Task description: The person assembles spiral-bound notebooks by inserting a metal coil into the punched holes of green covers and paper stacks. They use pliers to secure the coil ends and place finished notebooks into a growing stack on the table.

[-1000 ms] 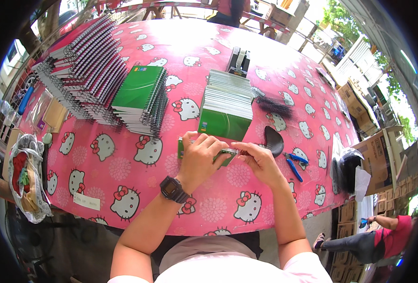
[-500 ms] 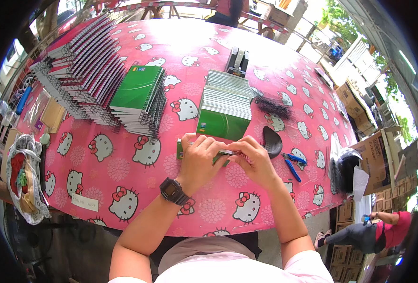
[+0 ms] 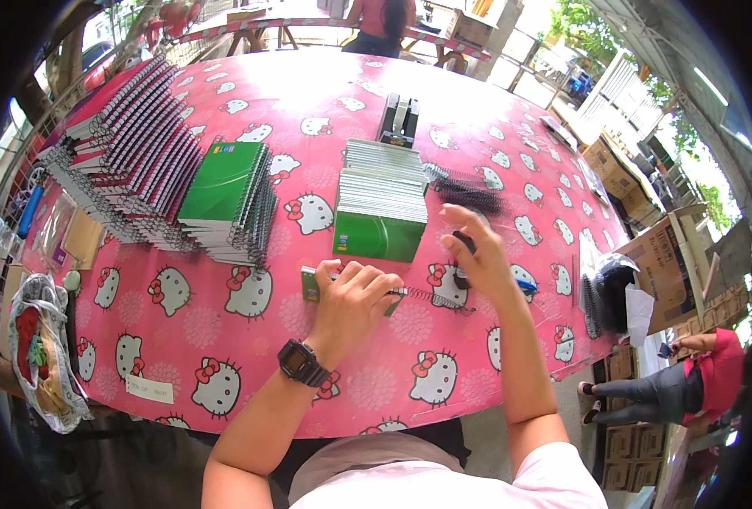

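My left hand (image 3: 352, 295) is closed on a small green notebook (image 3: 310, 284) lying on the table, fingers over its top. A dark wire coil (image 3: 435, 297) sticks out from the notebook's right end, its far tip loose. My right hand (image 3: 480, 254) is off the coil, thumb and fingers apart, over a black curved object (image 3: 464, 244) that it partly hides. Blue-handled pliers (image 3: 524, 284) lie partly behind my right wrist. Ahead of my left hand stands a row of green-covered notebooks (image 3: 380, 233).
Spiral-bound notebooks (image 3: 138, 144) are stacked at the far left, beside green ones (image 3: 223, 182). Loose black coils (image 3: 471, 193) lie right of the row. A black tape dispenser (image 3: 399, 120) stands behind it. A cloth bag (image 3: 45, 356) sits at the left edge, cardboard boxes (image 3: 664, 263) at right.
My right hand has let go at the notebook's edge and moved right, over the black curved object. The coil now shows, sticking out. My left hand stays on the notebook; the view has shifted slightly.
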Motion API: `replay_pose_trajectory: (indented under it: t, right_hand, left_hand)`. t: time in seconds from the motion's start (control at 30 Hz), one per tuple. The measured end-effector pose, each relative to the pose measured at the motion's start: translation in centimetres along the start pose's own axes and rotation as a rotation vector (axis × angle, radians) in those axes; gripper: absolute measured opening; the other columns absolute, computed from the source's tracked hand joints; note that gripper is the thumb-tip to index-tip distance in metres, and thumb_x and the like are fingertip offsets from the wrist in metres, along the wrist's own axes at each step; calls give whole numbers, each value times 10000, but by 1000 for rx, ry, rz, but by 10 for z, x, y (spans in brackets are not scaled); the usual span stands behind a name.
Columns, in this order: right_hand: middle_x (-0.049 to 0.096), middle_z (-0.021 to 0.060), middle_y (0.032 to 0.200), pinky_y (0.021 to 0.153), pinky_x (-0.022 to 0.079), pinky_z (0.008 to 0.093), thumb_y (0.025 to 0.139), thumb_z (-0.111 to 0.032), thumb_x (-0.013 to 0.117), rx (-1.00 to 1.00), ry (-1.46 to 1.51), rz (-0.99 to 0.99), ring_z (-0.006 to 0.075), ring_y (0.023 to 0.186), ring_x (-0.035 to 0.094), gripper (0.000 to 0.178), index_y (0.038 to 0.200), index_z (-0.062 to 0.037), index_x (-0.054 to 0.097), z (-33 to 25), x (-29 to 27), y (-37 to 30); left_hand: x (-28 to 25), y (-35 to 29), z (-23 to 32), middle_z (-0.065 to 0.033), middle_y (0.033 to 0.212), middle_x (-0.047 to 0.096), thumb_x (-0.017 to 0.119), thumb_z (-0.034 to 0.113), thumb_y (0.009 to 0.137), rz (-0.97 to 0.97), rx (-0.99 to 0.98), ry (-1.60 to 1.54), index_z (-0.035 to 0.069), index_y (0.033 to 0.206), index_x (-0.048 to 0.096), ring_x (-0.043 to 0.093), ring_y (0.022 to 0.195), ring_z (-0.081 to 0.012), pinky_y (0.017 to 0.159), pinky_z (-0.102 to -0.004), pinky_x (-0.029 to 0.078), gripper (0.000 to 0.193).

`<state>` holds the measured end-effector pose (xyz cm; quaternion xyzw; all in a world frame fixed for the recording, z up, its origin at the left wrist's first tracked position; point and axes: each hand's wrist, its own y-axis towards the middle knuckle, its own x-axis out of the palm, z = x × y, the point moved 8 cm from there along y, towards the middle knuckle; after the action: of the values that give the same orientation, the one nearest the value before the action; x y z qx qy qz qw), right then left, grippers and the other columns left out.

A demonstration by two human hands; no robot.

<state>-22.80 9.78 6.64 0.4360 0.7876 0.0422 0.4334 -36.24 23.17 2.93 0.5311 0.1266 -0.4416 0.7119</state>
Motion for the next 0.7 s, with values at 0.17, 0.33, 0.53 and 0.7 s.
replay_pose_trajectory:
  t: [0.17,0.33,0.53,0.7]
  right_hand:
    - [315,193,1464,1075,304,484,656,-401,803,188,-303,-567,418,1345,271,741,1295,-146,527,88,4,-26]
    - [207,166,1513,1092,277,516,510,-376,873,301,-451,-760,431,1353,206,1010,1396,-225,411,84,11,-33]
    - [218,184,1503,1101,284,457,516,-294,864,245,-235,-658,385,1326,281,958,1369,-199,439,92,7,-45]
    - [480,198,1332,1014,387,402,631,-504,769,245,148,-420,326,1254,425,718,1190,-84,607,77,-8,-47]
  left_hand:
    - [4,1,2,47,850,636,674,250,813,-43,-10,-23,163,956,619,576,880,-151,955,-431,240,176]
    - [5,-1,-4,32,883,634,701,284,786,-107,-34,-23,160,907,635,573,907,-165,977,-452,226,185]
    - [-11,5,-13,32,849,628,761,292,711,-62,-5,1,158,883,652,566,894,-160,971,-471,232,245]
    - [-5,2,-7,43,792,622,781,284,681,-170,43,-145,159,783,664,561,880,-153,964,-454,244,199]
